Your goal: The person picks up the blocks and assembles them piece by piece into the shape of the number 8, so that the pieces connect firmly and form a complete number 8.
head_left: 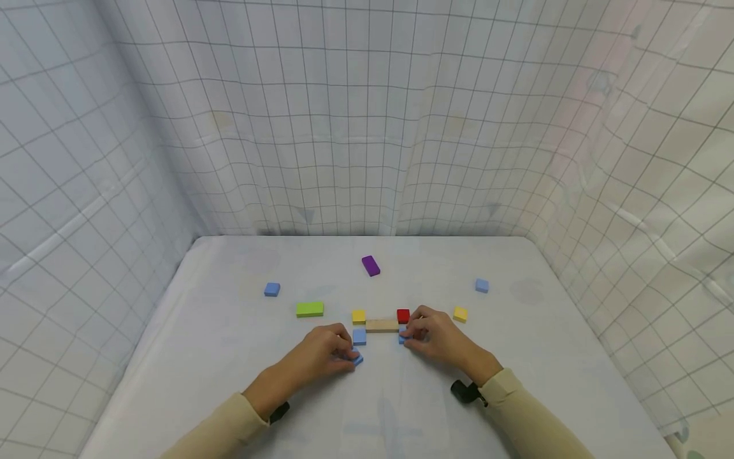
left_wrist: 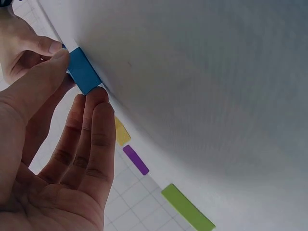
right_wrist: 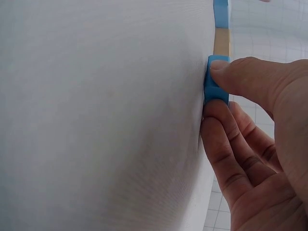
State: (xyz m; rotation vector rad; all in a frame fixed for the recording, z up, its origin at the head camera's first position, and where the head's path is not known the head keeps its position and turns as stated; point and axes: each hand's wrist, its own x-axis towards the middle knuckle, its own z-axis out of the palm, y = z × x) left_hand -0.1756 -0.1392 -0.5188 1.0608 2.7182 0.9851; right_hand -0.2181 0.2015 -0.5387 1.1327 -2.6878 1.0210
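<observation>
Left grip (head_left: 323, 350): is pinching the left-held blue block (left_wrist: 85, 72) between thumb and fingertips.
Right grip (head_left: 432, 335): is pinching the right-held blue block (right_wrist: 216, 91) at the wooden bar's right end.
Left-held block, place: is sitting just nearer the person than the set blue block (head_left: 359, 336); contact is not showing clearly.
Left-held block, direction: is lying skewed, one corner pointing rightward; fingers are covering part, so its long axis is remaining uncertain.
Right-held block, direction: is sitting roughly square to the bar, partly hidden.
Wooden bar (head_left: 381, 326): is lying between the two blue blocks, long axis running left to right.
Done, by judgement: yellow block (head_left: 358, 317) and set blue block are flanking the bar's left end; red block (head_left: 403, 316) is occupying the far right corner.
Left to do, by judgement: both held blocks are awaiting release, the left one also straightening; loose pieces are possibly awaiting use.
Loose, left: lime-green block (head_left: 309, 310) is lying lengthwise left to right; left outlying blue block (head_left: 272, 289) is lying beyond.
Loose, far: purple block (head_left: 371, 266) is slanting, near end pointing rightward.
Loose, right: outlying yellow block (head_left: 460, 314) and right outlying blue block (head_left: 482, 285) are lying apart.
Support: white-covered bench (head_left: 229, 280) is carrying everything.
</observation>
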